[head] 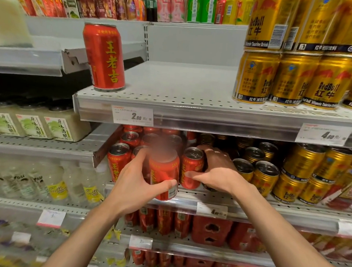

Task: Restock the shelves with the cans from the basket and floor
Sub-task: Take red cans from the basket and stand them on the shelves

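Note:
My left hand (135, 184) grips a red can (164, 172) with yellow lettering, held in front of the middle shelf's edge and blurred at its top. My right hand (216, 171) is wrapped around another red can (191, 167) standing at the front of the middle shelf (269, 207), thumb on its front, fingers behind it. More red cans (119, 158) stand in rows to the left and behind. One red can (104, 56) stands alone at the left end of the upper shelf (173, 96). The basket and floor are out of view.
Gold cans (265, 178) fill the middle shelf right of my right hand. Stacked gold cans (291, 78) occupy the upper shelf's right end. Price tags (132, 115) hang on the shelf edges. Red cans and packs (210, 230) sit on lower shelves; bottles (52, 183) stand at left.

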Motion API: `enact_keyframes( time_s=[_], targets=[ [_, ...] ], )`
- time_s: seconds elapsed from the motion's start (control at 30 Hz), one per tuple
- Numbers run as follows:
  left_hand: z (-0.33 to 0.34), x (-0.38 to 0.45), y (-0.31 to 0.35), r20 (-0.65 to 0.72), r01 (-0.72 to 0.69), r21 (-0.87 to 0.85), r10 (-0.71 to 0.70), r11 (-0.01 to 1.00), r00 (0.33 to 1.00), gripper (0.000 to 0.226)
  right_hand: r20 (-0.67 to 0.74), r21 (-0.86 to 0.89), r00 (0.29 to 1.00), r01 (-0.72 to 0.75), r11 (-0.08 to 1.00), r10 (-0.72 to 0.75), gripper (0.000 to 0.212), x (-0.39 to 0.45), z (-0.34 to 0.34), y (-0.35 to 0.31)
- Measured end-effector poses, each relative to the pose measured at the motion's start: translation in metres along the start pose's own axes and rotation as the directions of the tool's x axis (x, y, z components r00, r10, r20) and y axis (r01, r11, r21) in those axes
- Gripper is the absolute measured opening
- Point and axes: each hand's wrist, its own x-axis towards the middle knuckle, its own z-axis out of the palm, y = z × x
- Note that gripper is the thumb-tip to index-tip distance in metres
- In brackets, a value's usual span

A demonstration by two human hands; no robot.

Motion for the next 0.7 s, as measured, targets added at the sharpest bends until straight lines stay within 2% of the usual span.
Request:
enact_keyframes(
  time_s=[0.13,0.3,0.53,0.7],
  targets=[
    [0.0,0.0,-0.001,-0.001,0.009,0.01,-0.009,1.0,1.0,0.069,-0.002,0.031,1.0,-0.031,0.999,0.031,0.072,0.01,-0.002,0.002],
    [0.0,0.0,-0.002,0.006,0.023,0.02,-0.023,1.0,1.0,0.071,-0.015,0.058,0.999,-0.047,0.997,0.048,0.069,0.026,-0.005,0.0],
    [-0.001,0.0,0.0,0.015,0.012,0.039,-0.013,0.999,1.0,0.069,0.017,0.073,0.999,-0.047,0.996,0.046,0.072,0.033,-0.004,0.005],
    [0.002,0.002,0.002,0.042,-0.016,0.046,0.014,0.999,0.999,0.071,0.038,0.075,0.999,-0.008,0.997,0.005,0.087,0.026,-0.011,0.007]
  ],
)
